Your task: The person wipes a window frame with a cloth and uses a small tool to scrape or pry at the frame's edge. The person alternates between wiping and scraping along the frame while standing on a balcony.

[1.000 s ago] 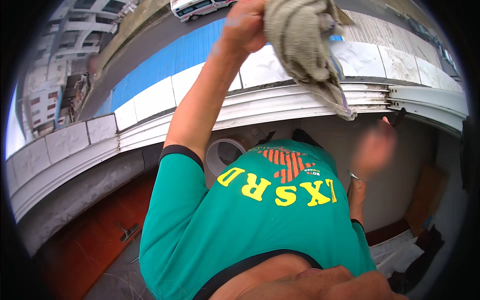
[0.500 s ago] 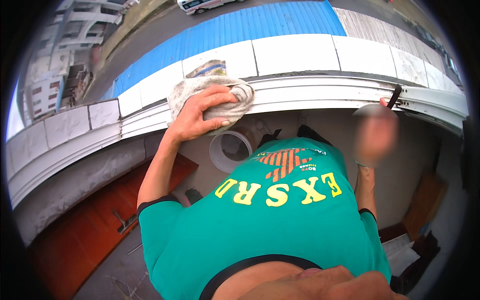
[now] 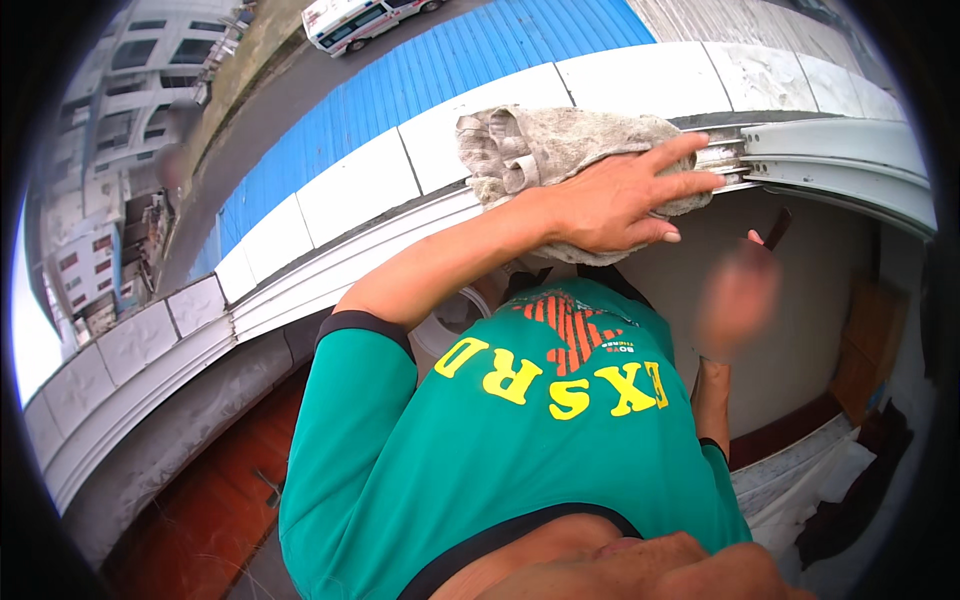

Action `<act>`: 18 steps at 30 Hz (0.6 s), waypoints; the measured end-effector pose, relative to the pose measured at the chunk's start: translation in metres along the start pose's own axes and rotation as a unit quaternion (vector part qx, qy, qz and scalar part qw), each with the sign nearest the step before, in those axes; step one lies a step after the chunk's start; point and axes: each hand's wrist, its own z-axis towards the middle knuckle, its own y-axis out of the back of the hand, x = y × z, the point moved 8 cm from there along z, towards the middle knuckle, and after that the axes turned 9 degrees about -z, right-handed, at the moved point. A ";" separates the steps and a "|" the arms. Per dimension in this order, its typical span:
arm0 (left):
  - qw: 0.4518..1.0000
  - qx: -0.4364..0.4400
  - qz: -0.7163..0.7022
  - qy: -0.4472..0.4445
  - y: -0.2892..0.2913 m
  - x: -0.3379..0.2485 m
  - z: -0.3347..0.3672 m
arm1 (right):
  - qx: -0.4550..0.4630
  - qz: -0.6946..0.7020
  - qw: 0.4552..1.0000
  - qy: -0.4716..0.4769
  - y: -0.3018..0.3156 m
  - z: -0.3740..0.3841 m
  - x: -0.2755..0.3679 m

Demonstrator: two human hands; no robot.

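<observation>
My left hand point(image 3: 605, 205) presses on a grey-white rag point(image 3: 555, 140), its fingers stretched over the cloth's right end and its thumb low against it. The rag lies bunched over a white window sill track point(image 3: 370, 245) and hangs partly down its inner side. Lower on the right, my right hand point(image 3: 738, 300) is blurred. A thin dark strip-like tool point(image 3: 779, 227) sticks up from its fingers, below the track and apart from it. What kind of tool this is cannot be made out.
White frame profiles point(image 3: 840, 150) continue to the right. Outside lie white ledge tiles point(image 3: 640, 85), a blue corrugated roof point(image 3: 450, 80) and a road with a van point(image 3: 365, 20). Inside, a bucket point(image 3: 432, 336) is half hidden by my left arm; a red-brown panel point(image 3: 205, 500) lies left.
My left hand has slid the rag to the right along the track, its fingers now straighter. My right hand has dropped slightly, taking the dark tool away from the frame. The view has shifted.
</observation>
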 end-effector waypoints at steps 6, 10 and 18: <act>0.946 -0.189 -0.262 0.038 0.068 0.018 -0.024 | 0.127 0.019 0.990 0.058 0.003 0.027 0.018; 0.979 -0.170 0.016 0.116 0.096 0.000 -0.084 | 0.254 -0.073 0.952 0.156 -0.042 0.052 0.059; 0.969 -0.167 0.165 0.082 0.074 -0.017 -0.147 | 0.289 -0.156 0.901 0.282 -0.114 0.070 0.094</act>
